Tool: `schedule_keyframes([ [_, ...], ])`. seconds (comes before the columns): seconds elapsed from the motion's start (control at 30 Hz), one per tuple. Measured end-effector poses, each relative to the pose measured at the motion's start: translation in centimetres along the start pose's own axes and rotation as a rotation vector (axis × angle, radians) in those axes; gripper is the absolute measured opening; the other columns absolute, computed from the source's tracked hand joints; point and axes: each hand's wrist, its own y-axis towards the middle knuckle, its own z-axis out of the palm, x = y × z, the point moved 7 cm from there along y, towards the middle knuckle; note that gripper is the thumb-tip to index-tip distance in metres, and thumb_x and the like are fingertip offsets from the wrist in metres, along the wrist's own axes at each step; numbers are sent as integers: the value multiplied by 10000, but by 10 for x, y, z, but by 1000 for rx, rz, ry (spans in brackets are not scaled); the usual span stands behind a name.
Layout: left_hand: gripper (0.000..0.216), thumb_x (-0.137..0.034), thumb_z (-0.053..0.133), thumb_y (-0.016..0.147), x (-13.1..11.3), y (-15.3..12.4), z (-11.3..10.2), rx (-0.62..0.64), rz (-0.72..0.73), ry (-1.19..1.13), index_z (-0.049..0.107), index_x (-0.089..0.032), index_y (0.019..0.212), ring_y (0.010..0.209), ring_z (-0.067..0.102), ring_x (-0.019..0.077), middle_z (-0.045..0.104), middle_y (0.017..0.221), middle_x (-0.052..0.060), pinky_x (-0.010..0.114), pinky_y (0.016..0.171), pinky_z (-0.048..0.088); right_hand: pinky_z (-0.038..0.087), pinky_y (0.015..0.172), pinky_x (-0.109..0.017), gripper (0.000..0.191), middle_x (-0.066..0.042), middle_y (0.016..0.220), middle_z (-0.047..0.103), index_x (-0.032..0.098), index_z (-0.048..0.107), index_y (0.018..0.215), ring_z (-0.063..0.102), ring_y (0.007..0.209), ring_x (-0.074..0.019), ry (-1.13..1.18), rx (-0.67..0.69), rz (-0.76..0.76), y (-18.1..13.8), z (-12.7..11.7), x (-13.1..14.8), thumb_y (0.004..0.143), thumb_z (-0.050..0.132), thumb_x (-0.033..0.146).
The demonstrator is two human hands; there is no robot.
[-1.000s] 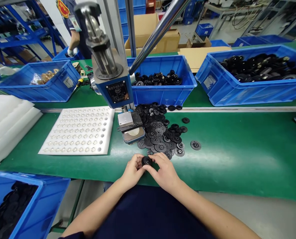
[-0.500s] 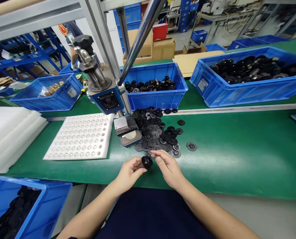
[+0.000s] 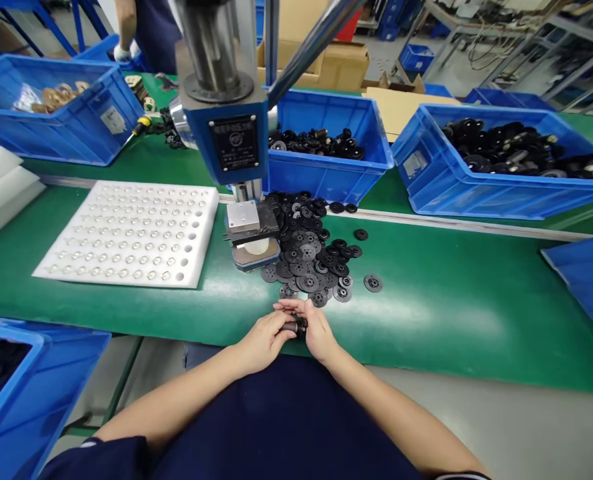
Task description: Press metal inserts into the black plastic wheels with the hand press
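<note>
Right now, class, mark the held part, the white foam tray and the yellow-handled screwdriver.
Held part [image 3: 290,327]: head view, its dark barrel.
White foam tray [image 3: 202,230]: head view, its bare right margin.
Yellow-handled screwdriver [image 3: 141,125]: head view, its handle.

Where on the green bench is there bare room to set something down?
The widest bare patch of the bench lies between the lone disc and the blue bin at the right edge. A narrower strip lies between the white tray and the left hand. Crowded: the pile of black discs beside the press.
</note>
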Motion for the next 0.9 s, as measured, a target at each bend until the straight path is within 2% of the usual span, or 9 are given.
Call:
schedule_keyframes([
  [0.1, 173, -169, 525, 919, 1, 0, 2, -5, 52, -17, 637, -182, 1050, 1021, 678, 228, 730, 1049, 99, 381, 911, 556, 522, 1005, -465, 702, -110, 1090, 734, 173, 706, 1096, 691, 1038, -237, 9, -39, 16, -3, 1, 1, 939, 292, 718],
  [0.3, 272, -159, 508, 936, 1, -1, 8, -99, 144, -71, 618, -162, 1185, 1118, 658, 235, 718, 1137, 123, 421, 1000, 537, 520, 1020, -475, 568, -94, 1126, 728, 199, 705, 1147, 688, 1068, -248, 111, -77, 39, -5, -5, -7, 944, 380, 618],
  [0.53, 297, -171, 502, 949, -2, -1, 11, -117, 160, -91, 621, -145, 1220, 1098, 665, 237, 710, 1122, 135, 402, 957, 567, 472, 1082, -483, 442, -87, 1187, 708, 208, 705, 1185, 653, 1154, -257, 96, 42, 91, -6, -6, -12, 934, 429, 445],
  [0.7, 316, -149, 505, 943, -2, -2, 8, -196, 159, -91, 613, -138, 1240, 1136, 650, 244, 703, 1152, 144, 418, 994, 551, 510, 1033, -487, 454, -94, 1131, 728, 195, 716, 1157, 679, 1096, -258, 126, -61, 63, -3, -9, -9, 928, 412, 443],
  [0.83, 290, -154, 524, 937, 3, -3, 10, -169, 148, -74, 634, -134, 1204, 1082, 665, 242, 712, 1102, 139, 408, 956, 566, 443, 1104, -503, 456, -104, 1212, 694, 181, 687, 1223, 635, 1186, -269, 101, 103, 139, 2, -3, -13, 913, 439, 406],
  [0.9, 297, -154, 527, 934, 6, -4, 10, -171, 136, -74, 632, -146, 1211, 1082, 662, 244, 714, 1098, 132, 421, 962, 559, 416, 1127, -505, 466, -104, 1241, 680, 178, 677, 1240, 613, 1220, -269, 99, 144, 143, 5, -1, -15, 908, 438, 402],
])
